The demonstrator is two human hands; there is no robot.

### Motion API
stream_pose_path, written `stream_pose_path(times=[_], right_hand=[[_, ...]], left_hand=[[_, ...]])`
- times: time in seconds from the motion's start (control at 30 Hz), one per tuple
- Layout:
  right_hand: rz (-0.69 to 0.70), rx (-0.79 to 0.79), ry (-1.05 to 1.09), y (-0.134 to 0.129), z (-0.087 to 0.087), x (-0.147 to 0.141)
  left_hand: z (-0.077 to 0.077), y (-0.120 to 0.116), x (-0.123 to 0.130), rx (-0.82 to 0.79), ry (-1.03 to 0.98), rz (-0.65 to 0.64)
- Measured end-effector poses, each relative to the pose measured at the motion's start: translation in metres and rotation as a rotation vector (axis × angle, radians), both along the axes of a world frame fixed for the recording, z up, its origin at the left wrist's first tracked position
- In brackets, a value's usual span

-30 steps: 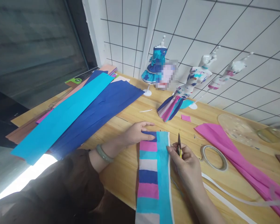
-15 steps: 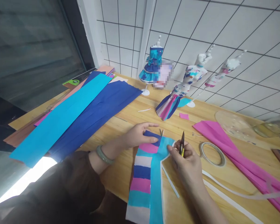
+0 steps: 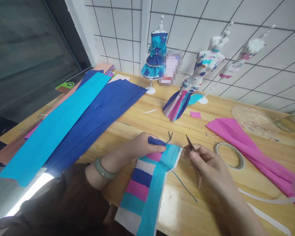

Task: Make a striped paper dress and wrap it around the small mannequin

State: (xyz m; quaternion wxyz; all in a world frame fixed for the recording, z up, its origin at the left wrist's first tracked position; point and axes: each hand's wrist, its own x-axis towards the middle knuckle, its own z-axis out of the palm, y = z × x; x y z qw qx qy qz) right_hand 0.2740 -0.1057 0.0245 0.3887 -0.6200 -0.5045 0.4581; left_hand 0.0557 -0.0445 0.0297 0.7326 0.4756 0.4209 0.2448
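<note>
A striped paper piece (image 3: pixel 140 180) in blue, pink, turquoise and white slants over the table's near edge, with a turquoise strip and a white border along its right side. My left hand (image 3: pixel 147 144) pinches its top, thumb over the dark blue part and fingers underneath. Right of its upper corner, my right hand (image 3: pixel 204 160) is closed on a small dark-bladed tool (image 3: pixel 190 143), blade pointing up. The tool's handle is mostly hidden in the palm. A thin strip (image 3: pixel 185 186) lies on the table between the paper and my right wrist.
Turquoise (image 3: pixel 64 121) and dark blue sheets (image 3: pixel 100 121) lie left. Three small mannequins (image 3: pixel 204 72) stand by the tiled wall, two wearing paper skirts. A tape roll (image 3: pixel 229 155), pink paper (image 3: pixel 248 147) and white strips (image 3: pixel 267 218) are at right.
My right hand has moved off the paper's edge to the right, and the tool has tilted left. The striped paper's lower end has swung left. The camera view has shifted.
</note>
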Motion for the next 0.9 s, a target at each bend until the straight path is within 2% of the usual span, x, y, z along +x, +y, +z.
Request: stream_pose_path(times=[0.1, 0.23, 0.3, 0.37, 0.57, 0.9], right_hand=[[0.162, -0.105, -0.042, -0.001, 0.005, 0.023], [0.419, -0.207, -0.073, -0.005, 0.014, 0.023], [0.522, -0.257, -0.02, -0.007, 0.018, 0.017], [0.58, -0.29, 0.022, -0.009, 0.019, 0.011], [0.583, -0.324, 0.032, -0.01, 0.02, 0.006], [0.381, -0.284, 0.044, -0.009, 0.024, -0.005]], left_hand=[[0.007, 0.001, -0.007, 0.022, 0.026, -0.166], [0.011, 0.0, -0.013, 0.061, 0.003, -0.444], [0.01, 0.0, -0.014, 0.091, -0.003, -0.49], [0.008, 0.0, -0.014, 0.111, -0.02, -0.469], [0.004, 0.001, -0.011, 0.15, -0.033, -0.426], [0.0, -0.001, -0.009, 0.173, -0.028, -0.439]])
